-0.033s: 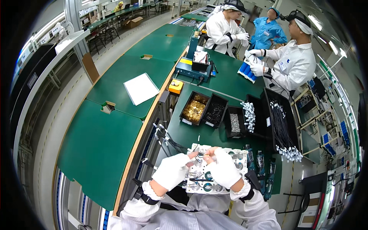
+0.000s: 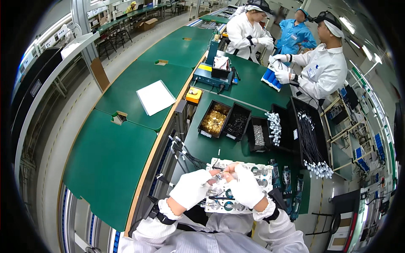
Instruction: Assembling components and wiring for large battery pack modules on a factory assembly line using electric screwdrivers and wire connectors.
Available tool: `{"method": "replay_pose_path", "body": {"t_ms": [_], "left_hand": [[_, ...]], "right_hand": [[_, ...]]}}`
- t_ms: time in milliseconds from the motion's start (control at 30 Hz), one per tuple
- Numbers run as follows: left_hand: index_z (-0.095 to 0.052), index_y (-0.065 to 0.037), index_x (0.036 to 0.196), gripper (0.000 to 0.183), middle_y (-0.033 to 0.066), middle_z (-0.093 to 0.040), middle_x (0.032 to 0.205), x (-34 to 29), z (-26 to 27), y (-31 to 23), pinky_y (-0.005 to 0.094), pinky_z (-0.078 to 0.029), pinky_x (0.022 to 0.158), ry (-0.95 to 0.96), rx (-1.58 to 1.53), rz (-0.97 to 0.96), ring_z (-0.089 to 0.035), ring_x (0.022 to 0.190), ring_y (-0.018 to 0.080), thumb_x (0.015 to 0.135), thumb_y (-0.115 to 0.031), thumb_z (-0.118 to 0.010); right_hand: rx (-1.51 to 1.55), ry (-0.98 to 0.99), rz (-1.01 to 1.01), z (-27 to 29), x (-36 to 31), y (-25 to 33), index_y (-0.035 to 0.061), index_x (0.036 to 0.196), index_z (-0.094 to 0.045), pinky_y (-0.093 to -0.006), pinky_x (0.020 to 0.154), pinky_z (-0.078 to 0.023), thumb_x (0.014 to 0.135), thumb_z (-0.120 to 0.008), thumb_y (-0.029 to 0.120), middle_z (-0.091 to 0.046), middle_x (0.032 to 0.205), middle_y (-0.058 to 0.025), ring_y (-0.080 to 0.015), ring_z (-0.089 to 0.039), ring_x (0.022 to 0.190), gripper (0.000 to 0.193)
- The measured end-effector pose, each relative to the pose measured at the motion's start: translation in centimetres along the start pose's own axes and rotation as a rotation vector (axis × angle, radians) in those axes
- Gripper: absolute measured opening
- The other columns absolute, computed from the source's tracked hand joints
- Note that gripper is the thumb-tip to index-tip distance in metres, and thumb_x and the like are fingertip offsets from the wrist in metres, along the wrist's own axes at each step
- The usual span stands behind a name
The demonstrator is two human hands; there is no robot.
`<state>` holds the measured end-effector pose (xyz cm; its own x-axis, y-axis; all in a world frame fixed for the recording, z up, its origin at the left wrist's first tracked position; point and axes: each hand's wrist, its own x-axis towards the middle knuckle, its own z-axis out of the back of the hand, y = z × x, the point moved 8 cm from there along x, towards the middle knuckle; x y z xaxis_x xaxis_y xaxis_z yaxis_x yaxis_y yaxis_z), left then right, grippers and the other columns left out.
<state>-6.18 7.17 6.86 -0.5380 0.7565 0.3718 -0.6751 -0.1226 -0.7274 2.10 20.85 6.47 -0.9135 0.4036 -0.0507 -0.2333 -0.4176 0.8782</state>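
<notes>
A white battery module [image 2: 262,179] with round cells and metal tabs lies before me at the bench's near edge. Thin black wires [image 2: 221,197] run across its top. Over its upper left part, my left hand [image 2: 190,190], in a white glove with bare fingertips, has thumb and finger closed together beside a wire. My right hand [image 2: 246,189], gloved the same way, pinches close to the left fingertips. What either pinch holds is too small to make out. Black cables with white ends [image 2: 179,154] lie left of the module.
Beyond the module stand black bins of brass-coloured parts [image 2: 214,121], black parts [image 2: 237,125] and silver parts [image 2: 258,135]. A larger bin of cables [image 2: 310,139] is at right. Power screwdrivers [image 2: 287,181] lie right of the module. Co-workers [image 2: 322,63] stand across the bench.
My left hand has shifted slightly right, bringing its fingertips nearer the right ones. The right hand and the module stay almost where they were.
</notes>
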Motion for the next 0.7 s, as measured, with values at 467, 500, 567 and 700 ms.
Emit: {"method": "replay_pose_path", "body": {"t_ms": [467,500,567,700], "left_hand": [[-0.079,-0.004,0.093,0.015,0.0143,-0.074,0.080,0.5,-0.2,2.1,0.0311,-0.054,0.061,-0.125,-0.284,0.221,-0.071,0.067,0.0232,0.087,-0.017,-0.080],[-0.079,-0.004,0.093,0.015,0.0143,-0.074,0.080,0.5,-0.2,2.2,0.0311,-0.054,0.061,-0.125,-0.285,0.221,-0.071,0.067,0.0232,0.087,-0.017,-0.080],[-0.079,-0.003,0.094,0.017,0.0144,-0.074,0.079,0.5,-0.4,2.4,0.0297,-0.053,0.060,-0.119,-0.335,0.229,-0.070,0.065,0.0210,0.087,-0.019,-0.080],[-0.079,-0.003,0.095,0.019,0.0133,-0.074,0.079,0.2,-0.6,2.9,0.0288,-0.052,0.059,-0.131,-0.355,0.224,-0.069,0.065,0.0181,0.087,-0.020,-0.080]], "right_hand": [[-0.111,-0.165,0.410,0.7,0.0,3.2,0.0036,0.099,-0.071,-0.0342,0.079,-0.052,0.088,-0.075,0.007,-0.071,0.095,-0.0122,-0.0259,-0.067,0.086,0.012],[-0.100,-0.173,0.386,0.7,0.0,3.2,0.0036,0.099,-0.072,-0.0345,0.079,-0.052,0.088,-0.075,0.006,-0.071,0.094,-0.0119,-0.0257,-0.067,0.085,0.012],[-0.089,-0.180,0.362,0.7,0.1,3.2,0.0036,0.099,-0.072,-0.0347,0.078,-0.052,0.088,-0.074,0.006,-0.071,0.094,-0.0117,-0.0256,-0.067,0.084,0.011],[-0.100,-0.074,0.370,0.1,0.7,3.3,0.0024,0.102,-0.069,-0.0361,0.079,-0.053,0.089,-0.073,0.008,-0.067,0.098,-0.0123,-0.0253,-0.067,0.085,0.014]]}}
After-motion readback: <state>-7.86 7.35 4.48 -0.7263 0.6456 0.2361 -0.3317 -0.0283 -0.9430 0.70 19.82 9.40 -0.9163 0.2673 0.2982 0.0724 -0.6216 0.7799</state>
